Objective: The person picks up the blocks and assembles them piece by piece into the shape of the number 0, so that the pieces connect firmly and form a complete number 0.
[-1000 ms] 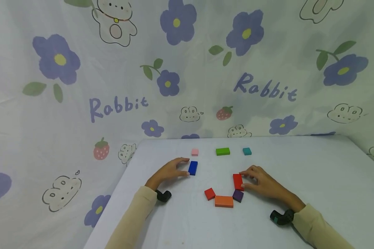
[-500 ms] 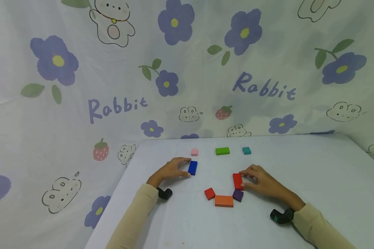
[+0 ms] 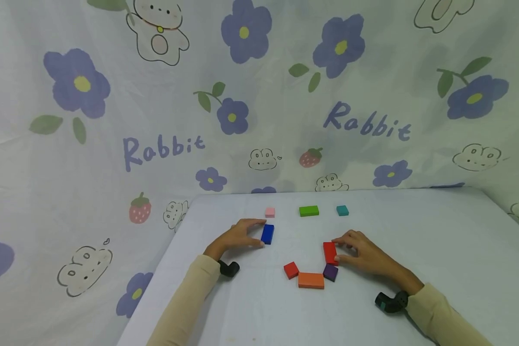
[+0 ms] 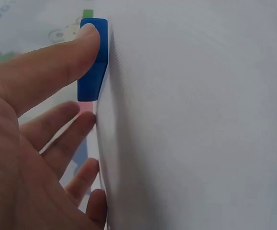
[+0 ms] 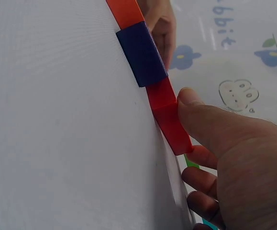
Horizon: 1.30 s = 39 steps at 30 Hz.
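Observation:
Toward the left of the table my left hand holds a blue block between thumb and index finger, at its two ends. In the left wrist view the thumb overlaps the blue block; whether the index fingertip fully touches it is hard to tell. Further right my right hand pinches a long red block. Its thumb is at the near end and its index finger at the far end. The right wrist view has this red block meeting a dark purple block.
A purple block, an orange block and a small red block form a touching curve. Along the back lie a pink block, a green block and a teal block. A patterned cloth hangs behind.
My left hand has shifted slightly right, bringing its index fingertip over to the blue block's far end. The right hand and the blocks look unmoved.

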### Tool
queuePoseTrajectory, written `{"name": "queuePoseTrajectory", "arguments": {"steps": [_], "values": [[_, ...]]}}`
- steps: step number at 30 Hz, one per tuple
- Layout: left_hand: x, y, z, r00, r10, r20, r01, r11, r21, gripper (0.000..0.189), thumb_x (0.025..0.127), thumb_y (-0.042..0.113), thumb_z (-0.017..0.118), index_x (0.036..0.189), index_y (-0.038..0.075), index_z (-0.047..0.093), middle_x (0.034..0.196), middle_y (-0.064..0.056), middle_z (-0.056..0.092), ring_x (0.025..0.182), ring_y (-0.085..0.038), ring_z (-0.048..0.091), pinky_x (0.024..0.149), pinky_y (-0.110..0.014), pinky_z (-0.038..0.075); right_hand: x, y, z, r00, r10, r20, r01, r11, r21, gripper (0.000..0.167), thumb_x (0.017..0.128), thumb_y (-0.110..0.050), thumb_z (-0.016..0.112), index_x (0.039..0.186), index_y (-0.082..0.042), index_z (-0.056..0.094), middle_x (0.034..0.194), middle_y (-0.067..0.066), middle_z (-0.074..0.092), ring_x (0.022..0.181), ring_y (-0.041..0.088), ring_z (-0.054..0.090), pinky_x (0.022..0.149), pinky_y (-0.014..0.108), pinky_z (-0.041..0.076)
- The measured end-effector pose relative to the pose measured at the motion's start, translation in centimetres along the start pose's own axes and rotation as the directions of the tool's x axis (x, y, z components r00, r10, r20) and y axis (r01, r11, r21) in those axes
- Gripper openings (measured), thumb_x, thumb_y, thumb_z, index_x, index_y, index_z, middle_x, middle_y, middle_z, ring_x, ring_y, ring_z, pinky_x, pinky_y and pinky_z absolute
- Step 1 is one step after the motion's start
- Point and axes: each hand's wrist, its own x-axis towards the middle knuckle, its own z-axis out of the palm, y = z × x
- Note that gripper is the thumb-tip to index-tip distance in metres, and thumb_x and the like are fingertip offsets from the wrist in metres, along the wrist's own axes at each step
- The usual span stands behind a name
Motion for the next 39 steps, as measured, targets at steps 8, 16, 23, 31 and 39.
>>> {"name": "queuePoseTrajectory", "arguments": {"steps": [8,16,23,31,39], "values": [[-0.1,-0.1,0.5,1.000,-0.016,0.001,0.016,1.000,0.009,0.070,0.081,0.036,0.081,0.145,0.032,0.053,0.156,-0.008,0.043,0.149,-0.034,0.029,0.115,-0.073,0.012,-0.3,0.3,0.2,1.000,-0.005,-0.012,0.005,1.000,-0.013,0.048,0.084,-0.044,0.078,0.125,-0.020,0.068,0.106,-0.009,0.058,0.100,0.011,0.048,0.081,0.025,0.050],[-0.3,0.1,0.6,1.000,0.000,-0.008,0.000,1.000,-0.019,0.065,0.082,0.034,0.081,0.142,0.031,0.056,0.153,-0.003,0.048,0.147,-0.032,0.033,0.116,-0.071,0.013,-0.3,0.2,0.1,1.000,-0.007,0.002,0.007,1.000,-0.013,0.050,0.085,-0.048,0.076,0.125,-0.020,0.068,0.106,-0.009,0.057,0.100,0.011,0.047,0.081,0.025,0.050],[-0.4,0.1,0.4,1.000,0.005,-0.025,-0.008,0.994,-0.105,0.063,0.080,0.035,0.083,0.138,0.031,0.058,0.149,-0.001,0.052,0.145,-0.031,0.038,0.116,-0.064,0.025,0.0,0.2,0.1,1.000,-0.011,0.002,0.011,1.000,-0.004,0.049,0.085,-0.047,0.076,0.125,-0.021,0.067,0.106,-0.008,0.057,0.100,0.011,0.047,0.081,0.026,0.049],[-0.7,0.6,0.8,0.996,0.071,-0.052,-0.080,0.980,-0.180,0.056,0.082,0.038,0.080,0.134,0.030,0.059,0.147,-0.002,0.053,0.142,-0.029,0.042,0.115,-0.062,0.031,-0.1,0.2,0.3,1.000,-0.004,0.000,0.004,1.000,-0.009,0.047,0.085,-0.042,0.078,0.125,-0.019,0.068,0.106,-0.007,0.058,0.100,0.012,0.047,0.078,0.024,0.049],[-1.3,3.6,1.5,0.990,0.116,-0.081,-0.129,0.974,-0.185,0.046,0.086,0.040,0.076,0.129,0.032,0.061,0.145,-0.001,0.053,0.138,-0.026,0.044,0.115,-0.056,0.035,0.3,0.2,-0.1,1.000,0.012,0.006,-0.011,1.000,-0.020,0.048,0.084,-0.040,0.079,0.126,-0.021,0.067,0.106,-0.008,0.057,0.100,0.011,0.047,0.078,0.024,0.049]]}}
